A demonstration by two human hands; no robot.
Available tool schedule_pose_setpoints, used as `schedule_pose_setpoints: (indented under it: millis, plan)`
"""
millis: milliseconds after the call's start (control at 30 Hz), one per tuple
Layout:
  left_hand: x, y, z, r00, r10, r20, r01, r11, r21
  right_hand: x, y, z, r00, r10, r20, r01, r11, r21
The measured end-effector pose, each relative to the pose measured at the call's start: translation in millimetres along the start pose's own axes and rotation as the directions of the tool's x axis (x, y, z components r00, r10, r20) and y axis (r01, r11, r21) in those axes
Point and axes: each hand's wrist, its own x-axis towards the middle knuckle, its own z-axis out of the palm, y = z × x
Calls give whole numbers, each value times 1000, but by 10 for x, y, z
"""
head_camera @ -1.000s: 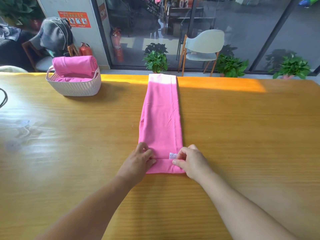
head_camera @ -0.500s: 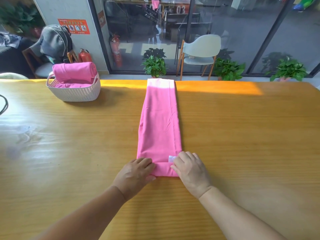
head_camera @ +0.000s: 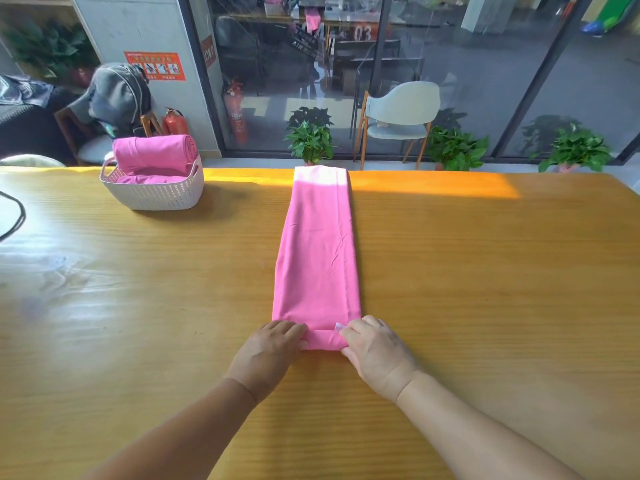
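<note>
A pink cloth [head_camera: 317, 251], folded into a long narrow strip, runs from the far table edge toward me down the middle of the wooden table [head_camera: 485, 271]. Its near end is turned over into a small roll. My left hand [head_camera: 268, 351] grips the left side of that roll with curled fingers. My right hand [head_camera: 375, 348] grips the right side, its fingers partly covering a small white label on the cloth.
A white woven basket [head_camera: 154, 195] at the back left holds a rolled pink cloth [head_camera: 152, 152] on top of other pink fabric. A black cable [head_camera: 14, 216] lies at the left edge. Beyond the table are a chair, potted plants and glass walls.
The near end of the cloth has been rolled further over, and both hands have curled more tightly round the roll. The camera has tilted down a little.
</note>
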Motion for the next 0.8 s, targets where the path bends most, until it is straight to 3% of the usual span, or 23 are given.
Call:
schedule_pose_setpoints:
  millis: [67,167,333,467,600,667,733,800]
  plan:
    - [-99,98,-16,999,-37,11,38,997,-73,-22,11,-134,993,34,116,-47,992,116]
    - [-165,240,-75,986,-140,88,155,969,-193,-51,60,-321,914,200,353,-321,888,328]
    - [67,180,-102,940,-256,224,300,935,-190,54,106,-277,827,320,462,-520,749,411]
    - [202,122,-47,936,-295,192,308,951,-39,123,105,-181,843,401,359,-527,753,395]
    - [169,23,2,993,-120,-11,120,990,76,155,166,-173,864,368,344,-499,721,481]
    - [125,10,19,999,36,-17,-33,989,142,156,170,-158,880,357,314,-473,715,515]
    - [92,52,-7,989,148,17,-149,978,145,130,134,-129,910,346,229,-415,771,484]
    - [43,67,-13,978,210,1,-208,965,157,84,77,-57,967,249,50,-250,896,368]
